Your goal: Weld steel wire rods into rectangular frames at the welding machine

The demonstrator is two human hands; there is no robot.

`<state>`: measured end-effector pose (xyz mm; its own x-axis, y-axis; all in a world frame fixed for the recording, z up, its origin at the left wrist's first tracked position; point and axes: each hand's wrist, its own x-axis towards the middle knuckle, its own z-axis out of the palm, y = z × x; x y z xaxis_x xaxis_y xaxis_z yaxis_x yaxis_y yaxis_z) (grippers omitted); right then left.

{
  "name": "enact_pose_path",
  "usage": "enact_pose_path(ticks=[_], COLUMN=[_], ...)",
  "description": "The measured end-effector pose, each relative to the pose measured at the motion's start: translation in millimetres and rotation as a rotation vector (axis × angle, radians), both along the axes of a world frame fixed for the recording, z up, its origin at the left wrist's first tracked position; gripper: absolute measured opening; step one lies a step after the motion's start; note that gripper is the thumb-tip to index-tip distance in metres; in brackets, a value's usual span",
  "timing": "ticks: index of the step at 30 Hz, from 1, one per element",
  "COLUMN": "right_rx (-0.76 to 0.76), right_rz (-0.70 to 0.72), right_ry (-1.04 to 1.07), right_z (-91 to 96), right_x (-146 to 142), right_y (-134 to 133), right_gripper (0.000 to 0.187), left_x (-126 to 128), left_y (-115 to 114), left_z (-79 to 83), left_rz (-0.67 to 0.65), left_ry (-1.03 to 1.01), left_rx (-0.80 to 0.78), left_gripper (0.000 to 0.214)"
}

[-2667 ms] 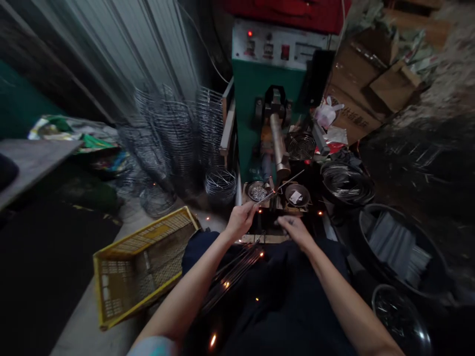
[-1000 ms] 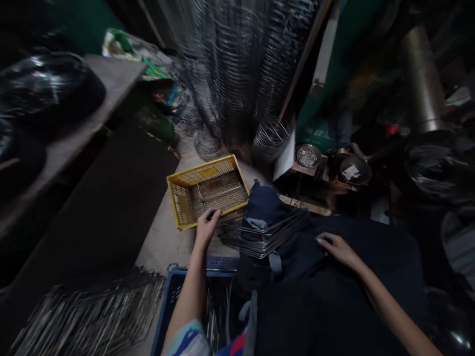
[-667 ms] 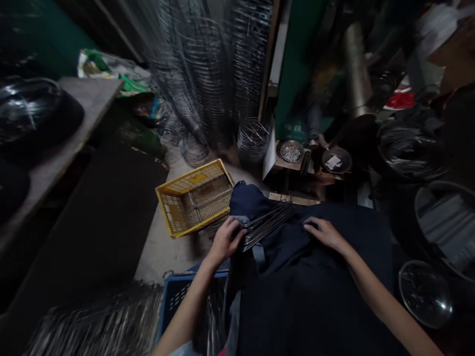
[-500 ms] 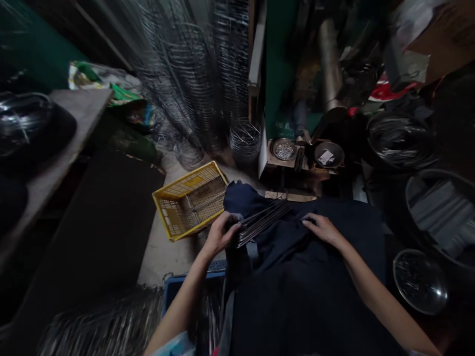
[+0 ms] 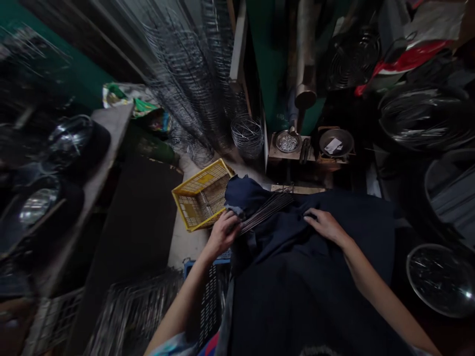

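My left hand (image 5: 224, 228) is closed around one end of a bundle of thin metal wires (image 5: 265, 212). The wires slant up to the right across the dark blue cloth (image 5: 282, 282) over my lap, their far ends fanned near a strip of wood (image 5: 304, 189). On the right side of the cloth rests my right hand (image 5: 326, 226), thumb and forefinger slightly apart, with nothing visible between them. A yellow plastic crate (image 5: 202, 195) stands just beyond my left hand, tilted in view, with what looks like a thin rod inside.
Stacked wire rings (image 5: 185, 74) lean at the back. A bowl of small metal pieces (image 5: 288, 142) and a dark pan (image 5: 336, 142) sit ahead on a ledge. A blue crate (image 5: 208, 301) and blurred wire pieces (image 5: 133, 311) lie at lower left. Wire coils (image 5: 423, 118) are at right.
The view has shifted, so the surroundings sit farther right and the left bench shows more. My left hand's fingers wrap more tightly around the wire ends. My right hand has barely moved.
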<state>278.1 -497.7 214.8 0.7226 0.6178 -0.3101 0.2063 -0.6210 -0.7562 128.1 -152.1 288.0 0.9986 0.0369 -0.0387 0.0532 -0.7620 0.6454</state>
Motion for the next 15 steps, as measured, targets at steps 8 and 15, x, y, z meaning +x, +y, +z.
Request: enact_pose_path(ticks=[8,15], right_rx=[0.011,-0.003], right_rz=[0.037,0.038], right_ry=[-0.033,-0.068], right_z=[-3.2,-6.6], right_x=[1.0,1.4], right_y=[-0.6,-1.5], right_gripper=[0.025,0.02], left_x=[58.0,80.2], left_y=[28.3,13.9], left_z=[9.7,24.4], left_rz=[0.024,-0.053], left_ry=[0.12,0.172], left_rx=[-0.049,-0.052], left_gripper=[0.029,0.03])
